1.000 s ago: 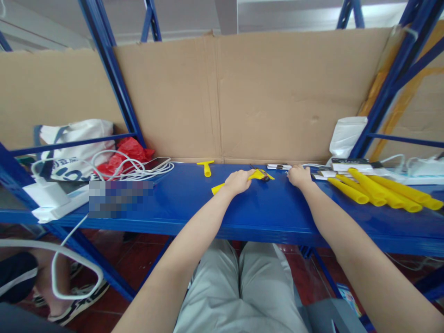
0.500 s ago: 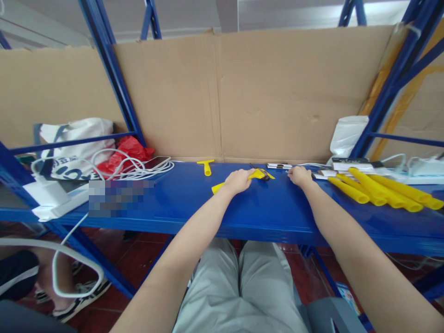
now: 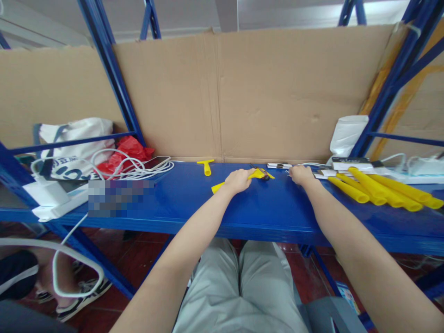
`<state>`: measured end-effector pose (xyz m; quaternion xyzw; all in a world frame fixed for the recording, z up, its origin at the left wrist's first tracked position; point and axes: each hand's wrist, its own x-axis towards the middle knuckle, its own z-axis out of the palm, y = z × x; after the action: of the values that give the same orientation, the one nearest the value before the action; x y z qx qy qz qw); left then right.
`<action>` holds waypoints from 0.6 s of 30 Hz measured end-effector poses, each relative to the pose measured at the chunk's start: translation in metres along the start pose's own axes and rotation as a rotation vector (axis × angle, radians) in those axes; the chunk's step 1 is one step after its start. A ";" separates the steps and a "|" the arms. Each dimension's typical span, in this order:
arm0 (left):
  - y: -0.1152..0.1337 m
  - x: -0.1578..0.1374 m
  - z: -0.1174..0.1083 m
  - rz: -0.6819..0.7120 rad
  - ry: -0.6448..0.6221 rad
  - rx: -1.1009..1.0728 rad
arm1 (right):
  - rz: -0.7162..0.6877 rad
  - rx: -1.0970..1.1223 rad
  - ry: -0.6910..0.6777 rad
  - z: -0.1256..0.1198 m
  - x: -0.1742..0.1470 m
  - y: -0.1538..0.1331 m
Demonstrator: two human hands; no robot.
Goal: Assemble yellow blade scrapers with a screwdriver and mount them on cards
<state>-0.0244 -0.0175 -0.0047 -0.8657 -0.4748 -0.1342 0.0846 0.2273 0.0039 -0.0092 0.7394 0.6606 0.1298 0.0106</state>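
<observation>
My left hand [image 3: 238,181] is wrapped round a yellow T-shaped handle [image 3: 218,188] near the middle of the blue table. The handle's wider yellow end points to the right of my fingers, with a small dark part [image 3: 265,177] at it. My right hand [image 3: 301,175] is at the table surface farther right, its fingers curled together; whatever they may pinch is too small to name. Just behind and left of this hand lies a small white and dark packet [image 3: 279,166]. Another yellow T-shaped handle [image 3: 207,168] rests near the cardboard at the back.
Several yellow tubular handles [image 3: 383,189] are piled on the right beside small boxes [image 3: 351,163]. White cables [image 3: 138,169], a red plastic bag [image 3: 130,150], a cloth bag [image 3: 81,148] and a power strip [image 3: 64,203] occupy the left. Cardboard [image 3: 270,97] walls off the back.
My right hand has shifted very slightly to the right, with its fingers still curled. My left hand and the yellow handle in it stay in place.
</observation>
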 end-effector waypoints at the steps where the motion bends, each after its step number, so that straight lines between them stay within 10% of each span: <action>1: 0.000 0.000 0.000 -0.001 0.002 -0.003 | -0.009 -0.006 0.003 0.000 0.000 0.000; 18: -0.003 0.000 0.003 -0.020 0.032 -0.162 | -0.061 -0.015 -0.100 -0.003 0.003 -0.005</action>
<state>-0.0263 -0.0148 -0.0070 -0.8625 -0.4698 -0.1868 0.0208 0.2221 0.0074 -0.0065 0.7244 0.6805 0.0972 0.0528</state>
